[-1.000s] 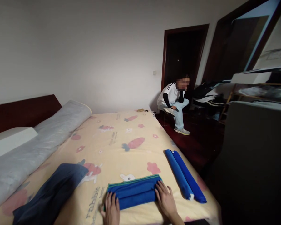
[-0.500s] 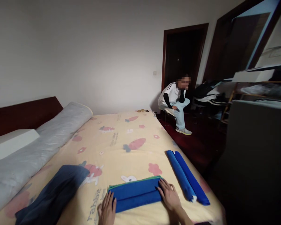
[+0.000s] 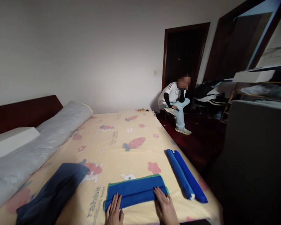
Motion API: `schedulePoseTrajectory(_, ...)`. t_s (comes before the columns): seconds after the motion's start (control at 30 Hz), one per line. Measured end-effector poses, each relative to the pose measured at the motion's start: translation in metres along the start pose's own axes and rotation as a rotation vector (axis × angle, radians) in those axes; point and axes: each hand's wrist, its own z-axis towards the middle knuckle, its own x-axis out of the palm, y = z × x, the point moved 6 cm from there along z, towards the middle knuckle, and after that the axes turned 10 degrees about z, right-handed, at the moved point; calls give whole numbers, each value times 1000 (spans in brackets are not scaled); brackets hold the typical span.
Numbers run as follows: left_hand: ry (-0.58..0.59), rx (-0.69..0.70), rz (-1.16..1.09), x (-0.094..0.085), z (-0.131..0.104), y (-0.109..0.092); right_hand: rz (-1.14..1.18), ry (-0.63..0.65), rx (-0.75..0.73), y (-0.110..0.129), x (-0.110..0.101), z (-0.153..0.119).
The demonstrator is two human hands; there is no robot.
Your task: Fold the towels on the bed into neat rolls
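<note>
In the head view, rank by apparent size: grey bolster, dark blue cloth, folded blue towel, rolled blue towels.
1. grey bolster
2. dark blue cloth
3. folded blue towel
4. rolled blue towels
Towel and rolls look close; the towel lies nearer the camera, so that order is unsure.

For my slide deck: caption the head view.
Both hands, left hand and right hand, press flat on a folded blue towel on a bed.

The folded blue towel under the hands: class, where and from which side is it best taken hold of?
Probably at its two short ends: the folded blue towel lies flat and crosswise on the bed, so the left hand and right hand can come in from the near edge and pinch them.
</note>
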Motion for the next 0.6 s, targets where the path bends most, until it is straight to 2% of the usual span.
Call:
schedulePoseTrajectory(0.17,76,-56,11,-3,10,3,-74,-83,-18,-6,-1,14)
schedulePoseTrajectory(0.27,-3,-60,18,1,12,8,-100,-77,-26,-11,-3,19)
schedulePoseTrajectory(0.37,-104,-79,30,14,6,24,-109,-84,-72,-19,-3,16)
schedulePoseTrajectory(0.47,-115,-68,8,24,6,36,-104,-99,-118,-21,-5,12)
schedulePoseTrajectory(0.53,-89,-80,-10,21,11,38,-97,-98,-103,-18,-10,14)
schedulePoseTrajectory(0.6,-80,-129,2,8,17,39,-76,-84,-68,-11,-18,20)
